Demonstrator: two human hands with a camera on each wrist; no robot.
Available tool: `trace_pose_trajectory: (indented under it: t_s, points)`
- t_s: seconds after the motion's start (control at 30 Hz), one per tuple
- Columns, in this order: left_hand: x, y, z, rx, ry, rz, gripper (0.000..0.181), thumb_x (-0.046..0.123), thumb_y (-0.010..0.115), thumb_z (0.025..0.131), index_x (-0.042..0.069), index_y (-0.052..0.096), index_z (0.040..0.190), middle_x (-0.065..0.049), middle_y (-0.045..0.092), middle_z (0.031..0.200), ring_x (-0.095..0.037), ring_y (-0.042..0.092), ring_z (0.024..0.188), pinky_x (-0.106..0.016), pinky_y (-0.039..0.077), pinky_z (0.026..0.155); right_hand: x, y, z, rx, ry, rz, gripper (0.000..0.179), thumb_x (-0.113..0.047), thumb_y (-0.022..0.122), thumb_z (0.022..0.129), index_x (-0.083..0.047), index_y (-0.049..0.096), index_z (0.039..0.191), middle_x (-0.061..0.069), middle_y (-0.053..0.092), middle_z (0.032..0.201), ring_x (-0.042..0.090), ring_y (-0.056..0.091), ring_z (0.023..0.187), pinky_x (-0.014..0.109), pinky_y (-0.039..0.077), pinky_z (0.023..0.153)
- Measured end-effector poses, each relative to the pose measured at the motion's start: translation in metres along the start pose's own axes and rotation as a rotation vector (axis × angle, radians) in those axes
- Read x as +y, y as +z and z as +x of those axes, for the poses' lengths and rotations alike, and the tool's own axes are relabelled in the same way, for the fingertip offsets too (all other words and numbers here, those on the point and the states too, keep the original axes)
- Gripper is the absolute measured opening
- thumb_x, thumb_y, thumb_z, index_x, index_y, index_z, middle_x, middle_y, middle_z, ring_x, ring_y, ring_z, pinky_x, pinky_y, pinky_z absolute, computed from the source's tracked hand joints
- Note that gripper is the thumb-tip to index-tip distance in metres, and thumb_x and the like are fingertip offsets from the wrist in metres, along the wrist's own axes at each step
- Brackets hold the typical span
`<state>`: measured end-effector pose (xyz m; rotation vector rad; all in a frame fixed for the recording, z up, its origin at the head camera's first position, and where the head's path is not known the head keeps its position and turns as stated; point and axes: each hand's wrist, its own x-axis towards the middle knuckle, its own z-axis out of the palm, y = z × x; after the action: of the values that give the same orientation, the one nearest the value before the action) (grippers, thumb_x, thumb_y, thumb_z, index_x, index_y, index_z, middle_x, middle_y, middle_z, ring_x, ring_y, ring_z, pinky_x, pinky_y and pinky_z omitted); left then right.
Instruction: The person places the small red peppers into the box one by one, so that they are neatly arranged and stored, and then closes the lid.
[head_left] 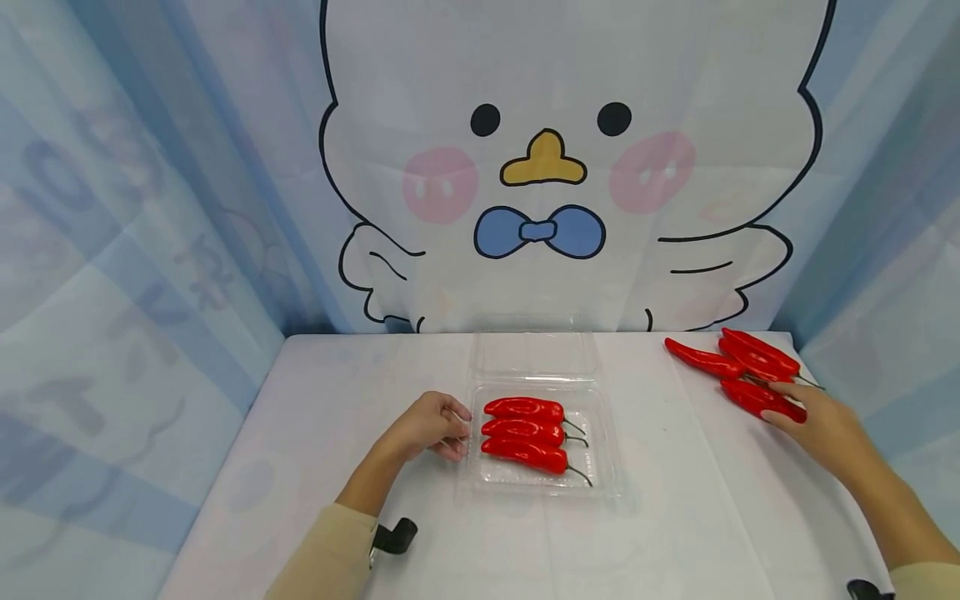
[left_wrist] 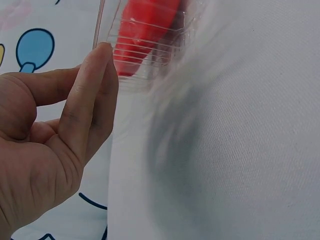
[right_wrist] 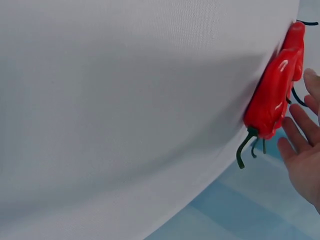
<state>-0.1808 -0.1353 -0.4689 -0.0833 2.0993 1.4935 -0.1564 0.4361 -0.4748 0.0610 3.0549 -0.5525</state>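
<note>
A clear plastic box (head_left: 606, 450) lies with its hinged lid (head_left: 536, 357) folded back, and three red chili peppers (head_left: 525, 430) sit side by side in it, stems to the right. At its left edge, my left hand (head_left: 433, 423) pinches the rim; the left wrist view shows the fingertips (left_wrist: 103, 48) at the ridged wall. Far to the right, my right hand (head_left: 819, 423) reaches to the nearest chili pepper (head_left: 759, 400) of a small pile, thumb and fingers on either side of it. In the right wrist view its fingers (right_wrist: 297, 135) are extended beside the peppers (right_wrist: 272, 95).
More red chili peppers (head_left: 701, 358) lie at the table's back right corner, close to its edge. White cloth covers the table (head_left: 675, 517). Behind it hangs a curtain (head_left: 540, 292) with a cartoon bird, and blue curtains (head_left: 112, 292) flank both sides.
</note>
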Motion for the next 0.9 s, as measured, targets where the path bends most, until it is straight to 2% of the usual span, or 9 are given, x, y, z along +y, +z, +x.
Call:
trace_pose_trajectory:
  t_s: [0.47,0.9]
  points:
    - [0.002,0.002,0.000,0.000,0.000,0.019,0.021,0.004,0.071,0.096,-0.003,0.064,0.114,-0.015,0.070,0.082,-0.018,0.070,0.060,-0.031,0.064,0.060,0.014,-0.001,0.007,-0.055,-0.002,-0.034,0.067,-0.019,0.081,0.086,0.011,0.050,0.139,0.046,0.043,0.129,0.061,0.042,0.111,0.065,0.061,0.073]
    - [0.001,0.000,0.000,0.005,-0.004,0.024,0.021,0.004,0.071,0.096,-0.002,0.064,0.114,-0.015,0.070,0.084,-0.018,0.070,0.061,-0.031,0.064,0.061,0.010,0.007,0.009,-0.022,0.015,-0.046,0.061,-0.006,0.080,0.084,0.010,0.052,0.136,0.044,0.045,0.126,0.059,0.044,0.109,0.066,0.060,0.077]
